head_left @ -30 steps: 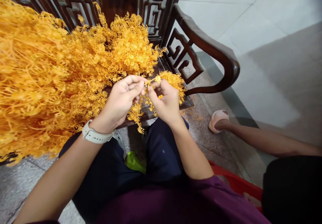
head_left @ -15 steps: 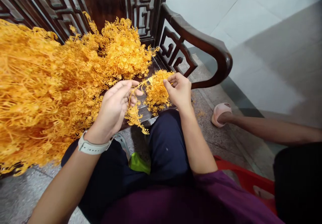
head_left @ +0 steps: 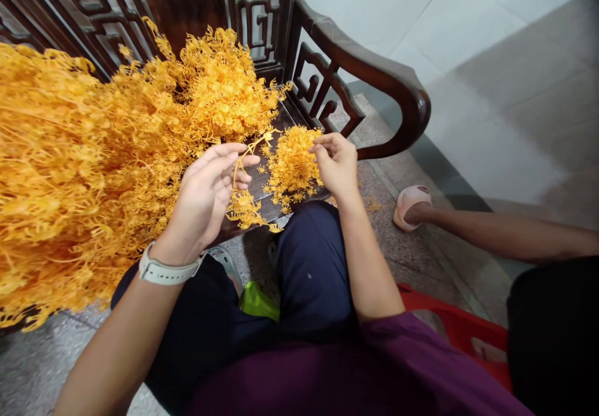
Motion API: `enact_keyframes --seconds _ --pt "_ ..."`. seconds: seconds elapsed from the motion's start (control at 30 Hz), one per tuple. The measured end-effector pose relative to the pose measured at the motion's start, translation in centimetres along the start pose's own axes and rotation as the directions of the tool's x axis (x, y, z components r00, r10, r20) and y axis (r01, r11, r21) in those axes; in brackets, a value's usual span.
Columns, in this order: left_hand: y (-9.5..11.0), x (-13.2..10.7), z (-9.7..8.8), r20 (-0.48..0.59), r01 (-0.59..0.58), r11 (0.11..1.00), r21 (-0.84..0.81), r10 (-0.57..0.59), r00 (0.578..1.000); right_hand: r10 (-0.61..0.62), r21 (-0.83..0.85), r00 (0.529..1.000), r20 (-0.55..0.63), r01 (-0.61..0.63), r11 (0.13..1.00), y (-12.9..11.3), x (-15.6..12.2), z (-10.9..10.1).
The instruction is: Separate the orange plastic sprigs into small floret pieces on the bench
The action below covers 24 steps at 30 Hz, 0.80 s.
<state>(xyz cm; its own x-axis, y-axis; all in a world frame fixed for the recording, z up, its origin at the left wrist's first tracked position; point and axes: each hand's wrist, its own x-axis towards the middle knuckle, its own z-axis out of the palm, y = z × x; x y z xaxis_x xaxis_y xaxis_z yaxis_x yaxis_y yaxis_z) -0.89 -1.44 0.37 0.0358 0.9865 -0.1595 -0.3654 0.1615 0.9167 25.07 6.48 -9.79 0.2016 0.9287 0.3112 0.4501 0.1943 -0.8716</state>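
Observation:
My left hand (head_left: pixel 203 191), with a pale watch strap on its wrist, pinches a thin yellow-orange artificial flower sprig (head_left: pixel 246 209) between thumb and fingers. The sprig's bare stem end points up and right, and its frilly heads hang below my fingers. At the right edge of a small pile of loose orange flower heads (head_left: pixel 294 165) is my right hand (head_left: pixel 337 165). Its thumb and fingertips are pressed together; whether anything is between them is too small to tell. A large heap of the same orange sprigs (head_left: pixel 93 173) fills the left side.
The heap and pile lie on a dark wooden bench (head_left: pixel 271 209) with a carved back and a curved armrest (head_left: pixel 374 70). My knees are against its front. At the right are another person's leg and pink slipper (head_left: pixel 412 207), and a red plastic stool (head_left: pixel 449 328).
My left hand has shifted slightly left with the sprig, whose hanging end sits a little higher. My right hand has drawn slightly right, away from the sprig's stem. The view has shifted a little.

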Motion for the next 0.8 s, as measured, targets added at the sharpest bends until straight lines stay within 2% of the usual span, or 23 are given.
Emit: enact_keyframes --seconds 0.07,0.17,0.23,0.3,0.37,0.4,0.53,0.6,0.7,0.8 --pt "0.2 0.1 0.0 0.006 0.007 0.998 -0.057 -0.007 1.000 -0.049 0.024 0.998 0.047 0.048 0.999 -1.6 -0.7 0.2" --pt "0.6 0.0 0.2 0.019 0.034 0.988 -0.149 -0.031 0.999 -0.139 0.098 0.967 0.216 0.120 0.988 -5.0 -2.1 0.6" --pt "0.8 0.0 0.3 0.024 0.039 0.982 -0.186 -0.035 0.999 -0.213 0.162 0.897 0.386 0.162 0.973 -7.2 -3.2 0.9" --pt "0.9 -0.1 0.2 0.034 0.026 0.977 -0.214 -0.019 0.999 -0.305 0.213 0.788 0.534 0.224 0.951 -8.9 -4.2 1.3" --pt "0.9 -0.1 0.1 0.046 -0.004 0.973 -0.230 0.015 0.999 -0.382 0.236 0.708 0.594 0.300 0.924 -10.0 -5.0 1.8" --pt "0.9 -0.1 0.0 0.051 -0.018 0.972 -0.232 0.031 0.998 -0.407 0.237 0.699 0.588 0.332 0.913 -10.2 -5.3 2.1" --pt "1.0 -0.2 -0.3 0.052 -0.047 0.971 -0.236 0.061 0.997 -0.464 0.248 0.745 0.479 0.393 0.886 -10.4 -5.7 2.8" --pt "1.1 -0.2 -0.4 0.044 -0.056 0.971 -0.233 0.068 0.997 -0.490 0.255 0.752 0.442 0.418 0.872 -10.3 -5.6 2.8" --pt "1.2 -0.2 -0.5 0.056 -0.076 0.975 -0.209 0.090 0.994 -0.502 0.251 0.748 0.434 0.435 0.865 -10.4 -5.5 2.5" --pt "1.0 -0.2 -0.5 0.058 -0.101 0.983 -0.152 0.111 0.992 -0.476 0.264 0.761 0.441 0.397 0.879 -10.5 -5.4 2.3"
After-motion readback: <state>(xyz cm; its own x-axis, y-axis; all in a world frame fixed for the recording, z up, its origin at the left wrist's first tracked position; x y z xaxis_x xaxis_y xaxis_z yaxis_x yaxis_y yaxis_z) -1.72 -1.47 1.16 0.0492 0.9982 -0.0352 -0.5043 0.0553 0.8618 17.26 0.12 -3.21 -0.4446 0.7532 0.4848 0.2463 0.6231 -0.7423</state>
